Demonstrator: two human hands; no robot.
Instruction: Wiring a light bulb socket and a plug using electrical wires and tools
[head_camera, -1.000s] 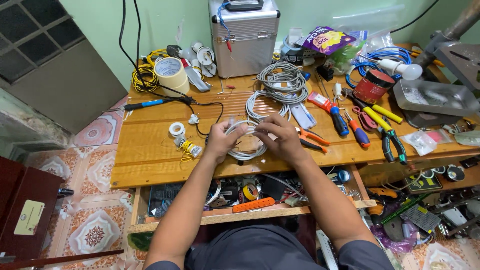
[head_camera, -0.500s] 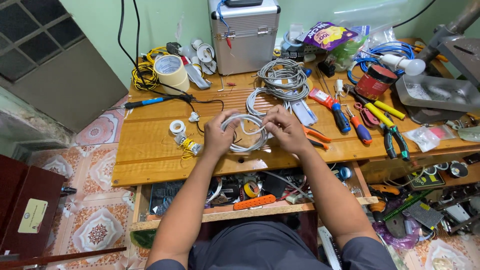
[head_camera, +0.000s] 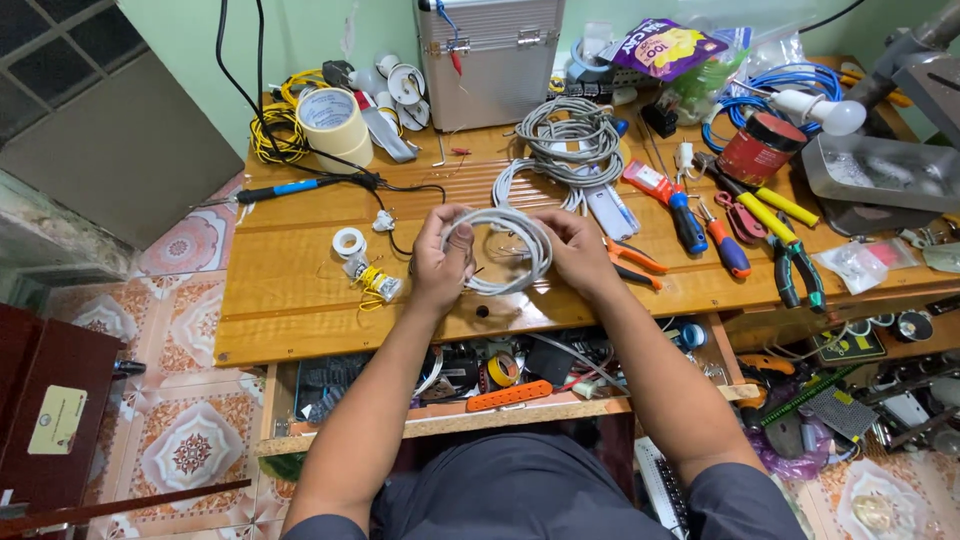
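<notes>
Since a second ago you have lifted the loose coil of pale grey cable (head_camera: 505, 250) off the orange wooden workbench (head_camera: 290, 290) and rounded it. Your left hand (head_camera: 440, 262) pinches its left side, your right hand (head_camera: 578, 250) curls fingers around the right. Keep the loops stacked evenly. Far behind, the ribbed silver metal case (head_camera: 490, 50) stands shut; at far right, the grey metal tray (head_camera: 880, 180) holds something indistinct.
</notes>
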